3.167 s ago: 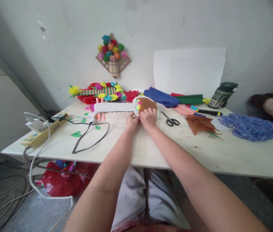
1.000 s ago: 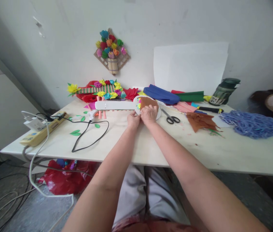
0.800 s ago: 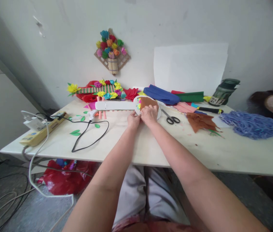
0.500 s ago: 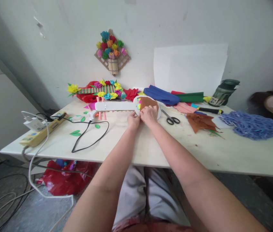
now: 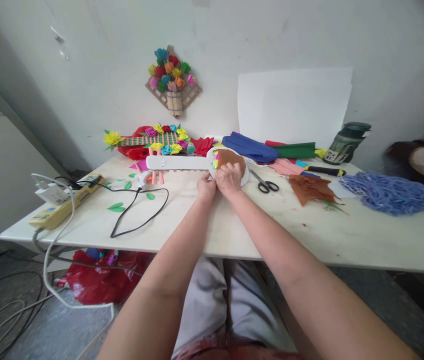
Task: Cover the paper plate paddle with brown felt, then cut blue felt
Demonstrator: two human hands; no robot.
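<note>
A white cutout shaped like a long-necked instrument [image 5: 182,163] lies across the table, its round end towards the right. Brown crepe paper [image 5: 230,157] covers part of that round end, beside a row of small yellow, pink and blue pieces [image 5: 215,161]. My left hand [image 5: 206,187] is closed at the near left rim of the round end, thumb against the edge. My right hand [image 5: 229,177] bends over the brown paper with its fingers curled and pressed onto it; the fingertips are partly hidden. Black-handled scissors [image 5: 268,186] rest just right of the cutout.
On the left are a hot glue gun [image 5: 144,179], its looped black cord, green paper leaves [image 5: 116,206] and a power strip [image 5: 52,214]. Rolls of coloured paper [image 5: 251,146] lie behind. To the right are brown scraps [image 5: 315,188], blue yarn [image 5: 392,193] and a dark bottle [image 5: 348,143].
My right hand has shifted slightly over the brown paper, with its fingers more bunched. The left hand keeps its place at the rim. The whole view has drifted very slightly.
</note>
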